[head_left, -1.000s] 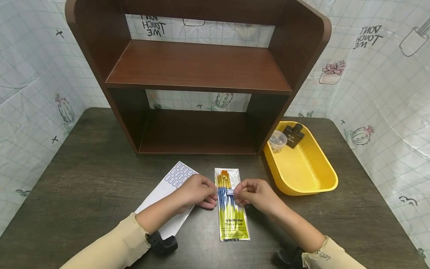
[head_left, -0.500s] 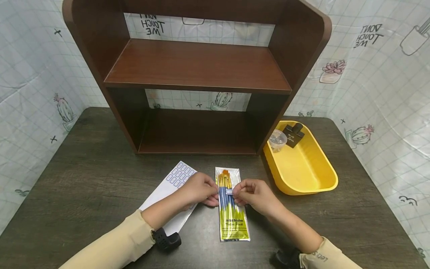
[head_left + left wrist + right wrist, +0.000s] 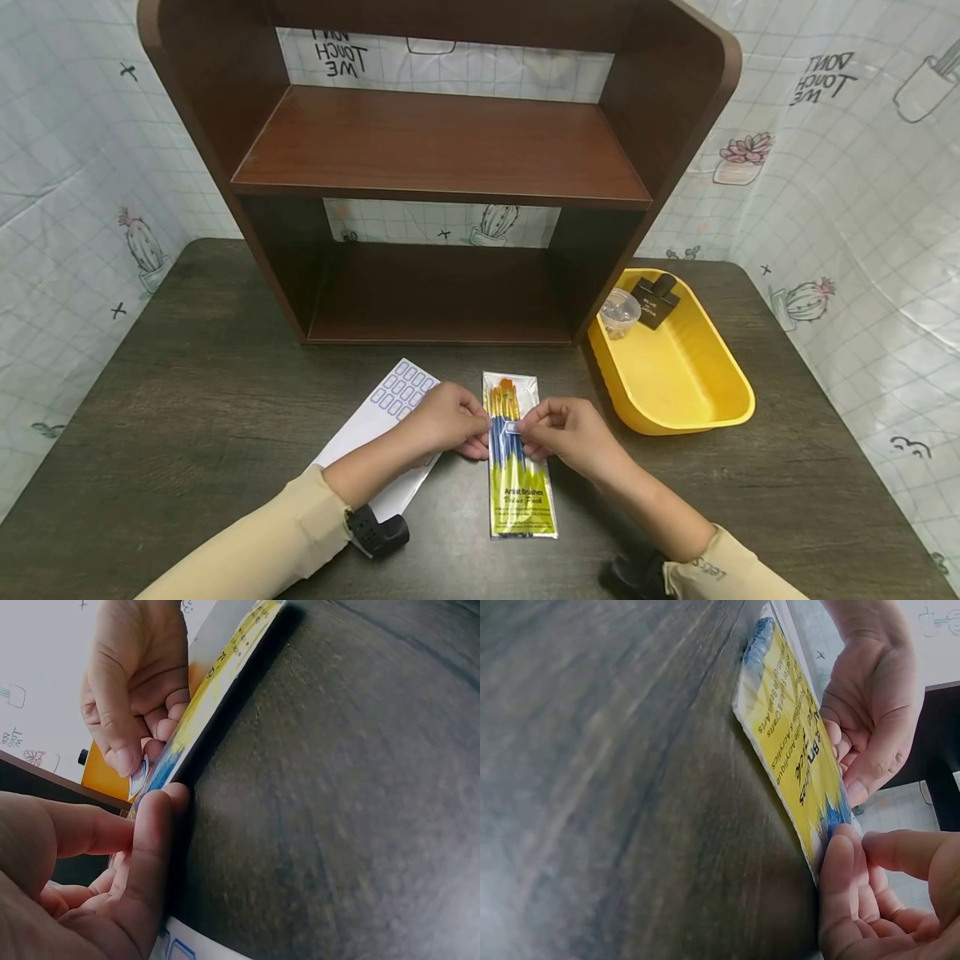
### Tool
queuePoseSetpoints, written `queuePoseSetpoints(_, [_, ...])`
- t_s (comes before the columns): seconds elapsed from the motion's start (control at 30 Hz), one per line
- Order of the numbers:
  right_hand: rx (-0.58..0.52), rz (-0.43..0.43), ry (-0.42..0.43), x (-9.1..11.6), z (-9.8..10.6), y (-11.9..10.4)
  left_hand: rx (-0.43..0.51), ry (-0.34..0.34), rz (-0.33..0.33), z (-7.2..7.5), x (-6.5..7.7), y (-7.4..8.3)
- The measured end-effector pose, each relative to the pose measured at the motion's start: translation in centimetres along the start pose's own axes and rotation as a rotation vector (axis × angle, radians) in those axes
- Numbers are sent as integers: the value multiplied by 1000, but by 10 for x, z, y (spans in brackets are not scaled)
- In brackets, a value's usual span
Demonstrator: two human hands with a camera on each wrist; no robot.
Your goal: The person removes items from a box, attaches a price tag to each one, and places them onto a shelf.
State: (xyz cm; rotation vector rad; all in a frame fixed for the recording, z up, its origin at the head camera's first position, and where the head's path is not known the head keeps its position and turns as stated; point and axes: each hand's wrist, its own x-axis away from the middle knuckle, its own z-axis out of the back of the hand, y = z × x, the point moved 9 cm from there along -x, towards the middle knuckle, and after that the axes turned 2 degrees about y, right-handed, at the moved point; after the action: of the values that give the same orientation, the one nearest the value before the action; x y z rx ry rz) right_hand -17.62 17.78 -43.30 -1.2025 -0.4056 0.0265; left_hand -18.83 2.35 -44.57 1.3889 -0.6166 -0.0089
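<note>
A clear pack of paintbrushes (image 3: 522,493) with a yellow-green printed front lies upright-wise on the table between the hands. My left hand (image 3: 452,419) holds its left edge between thumb and fingers. Over the blue brush handles, my right hand (image 3: 572,435) pinches a small blue-bordered label sticker (image 3: 512,427) by its right end. The left wrist view shows this sticker (image 3: 138,780) right at the pack's surface, under the right thumb. Partly under the left forearm lies a white sheet of label stickers (image 3: 375,425), its blue-outlined labels showing at the far end.
A dark brown two-tier shelf (image 3: 442,150) stands behind the hands. To its right sits a yellow tray (image 3: 690,375) holding a black bottle (image 3: 655,302) and a small clear tub (image 3: 620,310). Printed white sheeting (image 3: 847,200) surrounds the dark wooden table (image 3: 187,400).
My left hand has edged to the right, and the pack's top end has shifted slightly right with it. The right hand has moved a little left with the sticker.
</note>
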Motion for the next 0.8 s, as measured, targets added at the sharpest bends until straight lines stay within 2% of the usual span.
queuePoseSetpoints(0.17, [28, -1, 16, -2, 0, -1, 0, 1, -3, 0, -2, -1])
queuePoseSetpoints(0.8, [244, 86, 19, -6, -1, -8, -24, -9, -31, 0, -2, 1])
